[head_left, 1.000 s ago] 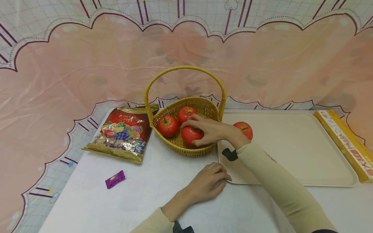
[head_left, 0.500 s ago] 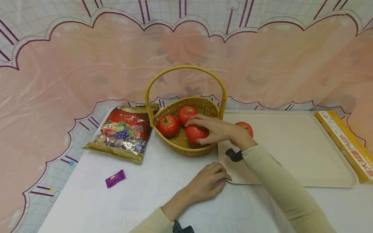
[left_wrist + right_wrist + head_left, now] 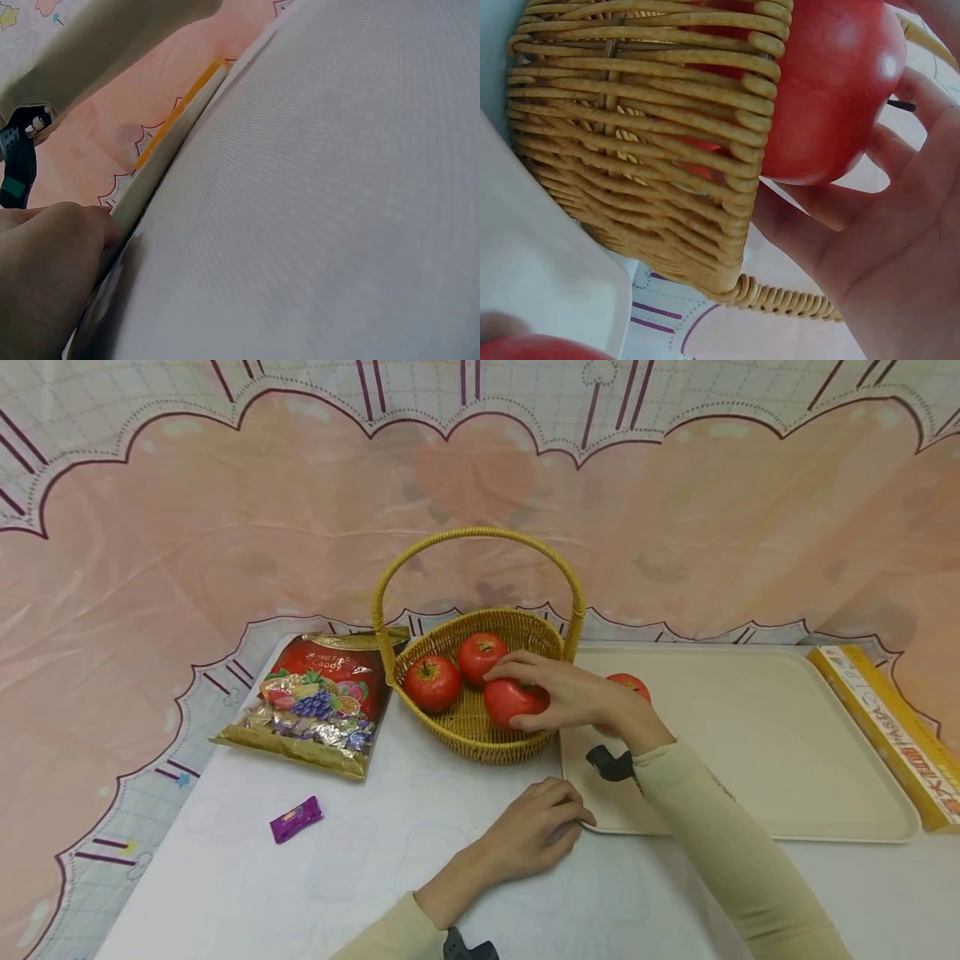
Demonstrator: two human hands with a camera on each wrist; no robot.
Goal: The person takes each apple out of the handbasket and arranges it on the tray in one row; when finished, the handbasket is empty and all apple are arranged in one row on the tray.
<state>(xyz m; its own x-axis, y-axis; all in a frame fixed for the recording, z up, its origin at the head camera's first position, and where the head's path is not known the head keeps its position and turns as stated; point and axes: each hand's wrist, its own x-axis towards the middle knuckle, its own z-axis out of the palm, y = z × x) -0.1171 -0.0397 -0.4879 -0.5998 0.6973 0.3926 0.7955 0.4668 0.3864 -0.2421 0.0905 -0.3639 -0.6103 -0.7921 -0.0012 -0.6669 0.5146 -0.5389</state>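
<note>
My right hand point(image 3: 573, 693) holds a red apple point(image 3: 513, 703) at the right side of the yellow wicker basket point(image 3: 480, 750). In the right wrist view its fingers point(image 3: 795, 221) curl round the apple point(image 3: 832, 97), which shows above the basket rim. Two more apples sit in the basket: one at the left point(image 3: 432, 684), one at the back point(image 3: 481, 657). Another apple point(image 3: 632, 683) lies on the beige tray point(image 3: 757, 743), partly behind my right wrist. My left hand point(image 3: 534, 828) rests at the tray's near left corner, fingers loosely bent and touching its rim; its fingertips are partly hidden.
Left of the basket lies a bag of mixed fruit candy point(image 3: 311, 706). A purple wrapped candy point(image 3: 296, 820) is on the white table point(image 3: 360, 893) in front of it. A long yellow pasta box point(image 3: 892, 739) lies along the tray's right edge. The basket's tall handle point(image 3: 480, 532) arches above.
My right hand has shifted a little to the right with the apple, away from the other two in the basket. The left hand has stayed at the tray's corner.
</note>
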